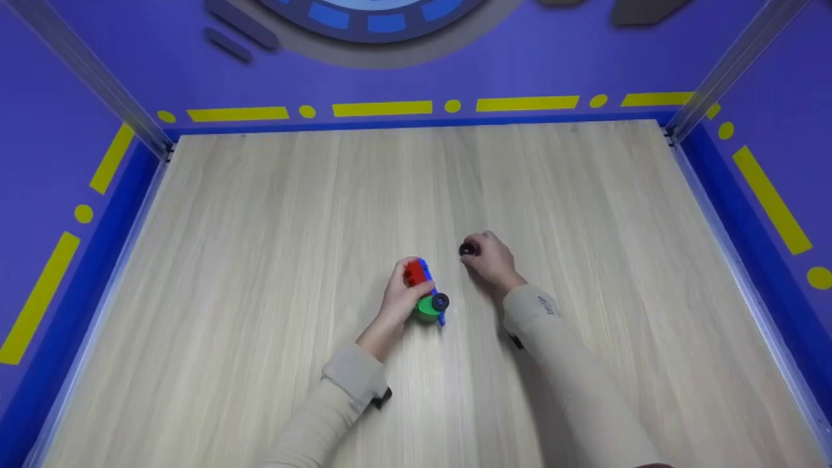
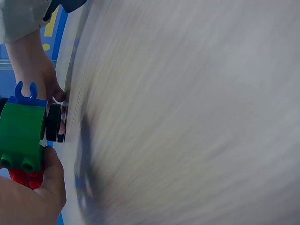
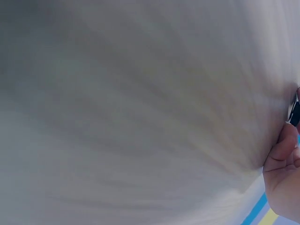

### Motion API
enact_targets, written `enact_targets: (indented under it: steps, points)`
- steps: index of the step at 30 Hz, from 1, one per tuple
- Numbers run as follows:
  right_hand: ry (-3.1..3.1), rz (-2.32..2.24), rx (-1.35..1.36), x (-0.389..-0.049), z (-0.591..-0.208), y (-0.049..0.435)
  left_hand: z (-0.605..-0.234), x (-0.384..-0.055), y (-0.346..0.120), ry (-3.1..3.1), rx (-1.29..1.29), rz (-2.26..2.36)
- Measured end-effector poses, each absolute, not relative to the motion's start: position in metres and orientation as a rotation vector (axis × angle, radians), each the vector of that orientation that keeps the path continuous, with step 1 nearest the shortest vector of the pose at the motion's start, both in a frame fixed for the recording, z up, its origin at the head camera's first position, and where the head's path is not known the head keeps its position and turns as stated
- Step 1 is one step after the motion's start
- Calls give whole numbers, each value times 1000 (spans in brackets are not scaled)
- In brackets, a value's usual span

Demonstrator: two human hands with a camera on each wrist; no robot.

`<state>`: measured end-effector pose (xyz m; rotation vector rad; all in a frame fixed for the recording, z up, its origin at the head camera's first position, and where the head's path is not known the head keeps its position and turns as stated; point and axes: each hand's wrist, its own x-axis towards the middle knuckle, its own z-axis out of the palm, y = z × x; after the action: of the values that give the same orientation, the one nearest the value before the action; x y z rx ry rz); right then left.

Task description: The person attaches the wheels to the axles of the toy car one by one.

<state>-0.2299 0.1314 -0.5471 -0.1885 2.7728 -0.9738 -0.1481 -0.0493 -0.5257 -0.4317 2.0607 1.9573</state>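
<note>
In the head view my left hand grips a small toy vehicle built of blocks, thumb across its side. The vehicle has a red block, a blue base, a green block and a black wheel. A blue hook piece sticks out from one end of it in the left wrist view. Farther forward and to the right, my right hand pinches a loose black wheel between thumb and fingers. The right wrist view catches only part of this wheel at its edge.
A light wood-grain tabletop lies under both hands. Purple-blue walls with yellow markings enclose its back and sides, with metal posts at the back corners.
</note>
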Motion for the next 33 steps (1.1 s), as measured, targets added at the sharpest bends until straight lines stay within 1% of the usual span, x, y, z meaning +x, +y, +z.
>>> enact_targets:
  steps: [21,33]
  points:
    - [2742,-994,-169,-229,-544,131,-523,-147,-51,2068,-419,1948]
    - [2656,-1127,-313,-217,-542,145,-525,-146,-52,2048,-414,1968]
